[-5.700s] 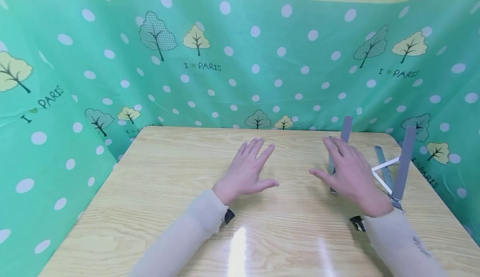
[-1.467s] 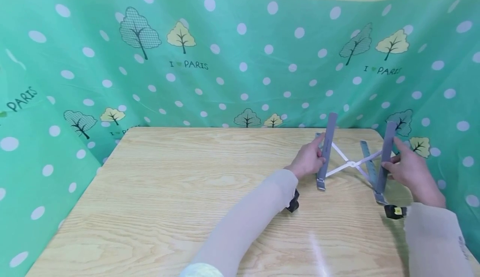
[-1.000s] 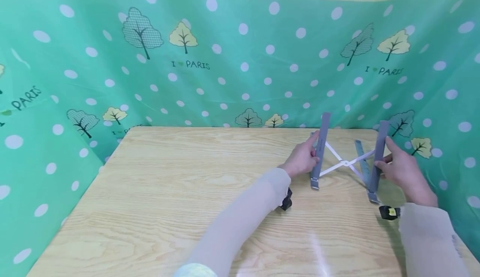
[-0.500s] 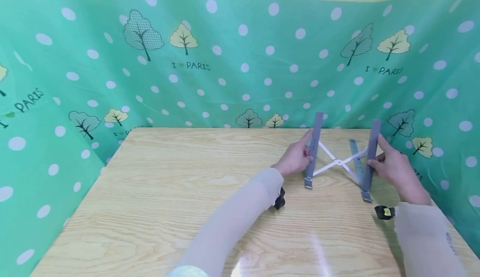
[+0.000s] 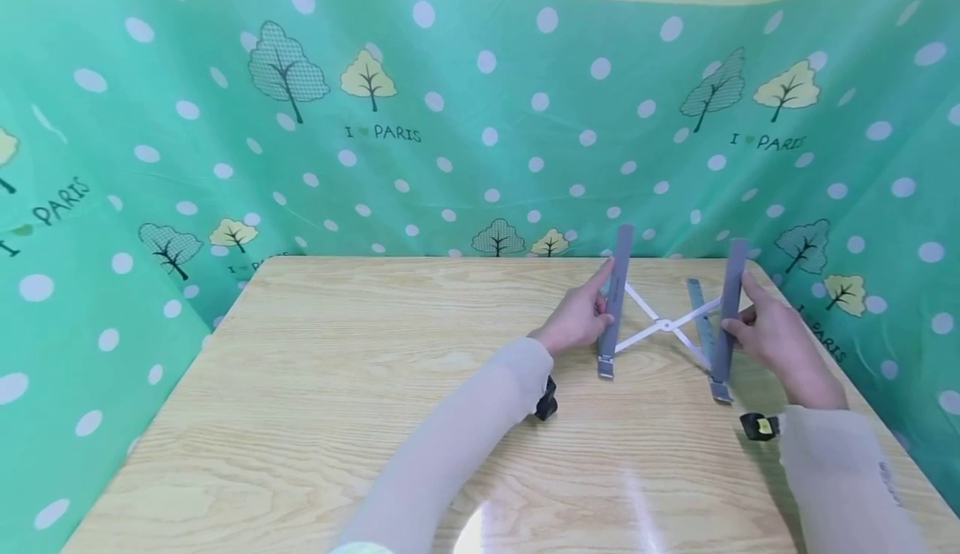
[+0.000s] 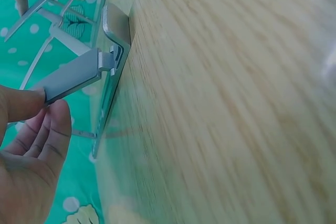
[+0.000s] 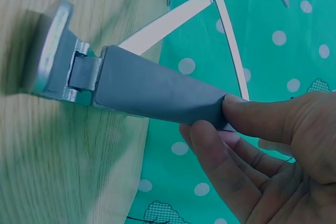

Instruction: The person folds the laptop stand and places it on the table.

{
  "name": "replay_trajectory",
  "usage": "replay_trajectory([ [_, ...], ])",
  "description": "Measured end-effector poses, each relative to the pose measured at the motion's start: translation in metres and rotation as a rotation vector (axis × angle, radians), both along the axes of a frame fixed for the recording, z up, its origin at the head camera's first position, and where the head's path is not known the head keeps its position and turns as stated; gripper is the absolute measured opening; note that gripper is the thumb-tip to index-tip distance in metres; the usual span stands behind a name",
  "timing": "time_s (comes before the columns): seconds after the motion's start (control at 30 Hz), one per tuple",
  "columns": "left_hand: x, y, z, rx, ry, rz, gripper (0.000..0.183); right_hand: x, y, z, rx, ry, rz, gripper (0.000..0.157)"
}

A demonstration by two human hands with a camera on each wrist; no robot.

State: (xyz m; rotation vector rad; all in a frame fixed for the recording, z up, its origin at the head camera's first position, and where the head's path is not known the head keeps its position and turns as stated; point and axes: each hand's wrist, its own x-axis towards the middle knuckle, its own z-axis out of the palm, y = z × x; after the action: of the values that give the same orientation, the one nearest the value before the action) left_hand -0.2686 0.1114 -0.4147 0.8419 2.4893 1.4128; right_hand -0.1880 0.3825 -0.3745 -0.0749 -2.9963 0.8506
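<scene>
A grey folding laptop stand (image 5: 613,304) is unfolded at the right rear of the table, its two sloping arms joined by white crossed bars (image 5: 663,326). My left hand (image 5: 576,319) pinches the left arm from its outer side. In the left wrist view, thumb and fingers of the left hand (image 6: 34,150) grip the edge of that grey arm (image 6: 73,77). My right hand (image 5: 783,344) holds the right arm. Up close in the right wrist view, its thumb lies on the flat grey arm (image 7: 157,87), fingers underneath. The hinged front foot (image 7: 50,51) sits near the wood.
The light wooden table (image 5: 337,387) spreads left and in front of the stand. A green dotted curtain (image 5: 450,162) with tree prints hangs behind and at both sides. Black wrist cameras (image 5: 760,426) sit below the wrists, near the tabletop.
Both hands were open above the table at first, then took hold of the stand's arms. Over the last second and a half, stand and hands have shifted left together.
</scene>
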Motion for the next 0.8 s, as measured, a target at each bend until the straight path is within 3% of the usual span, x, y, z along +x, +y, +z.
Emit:
replay_trajectory([
  [0.47,0.002,-0.016,0.005,0.003,-0.013,0.013,0.104,-0.002,-0.016,0.002,0.000,-0.028,-0.018,0.087],
  [0.8,0.003,-0.027,0.001,0.009,-0.024,0.008,0.107,-0.001,-0.026,0.000,-0.011,-0.030,0.001,0.087],
])
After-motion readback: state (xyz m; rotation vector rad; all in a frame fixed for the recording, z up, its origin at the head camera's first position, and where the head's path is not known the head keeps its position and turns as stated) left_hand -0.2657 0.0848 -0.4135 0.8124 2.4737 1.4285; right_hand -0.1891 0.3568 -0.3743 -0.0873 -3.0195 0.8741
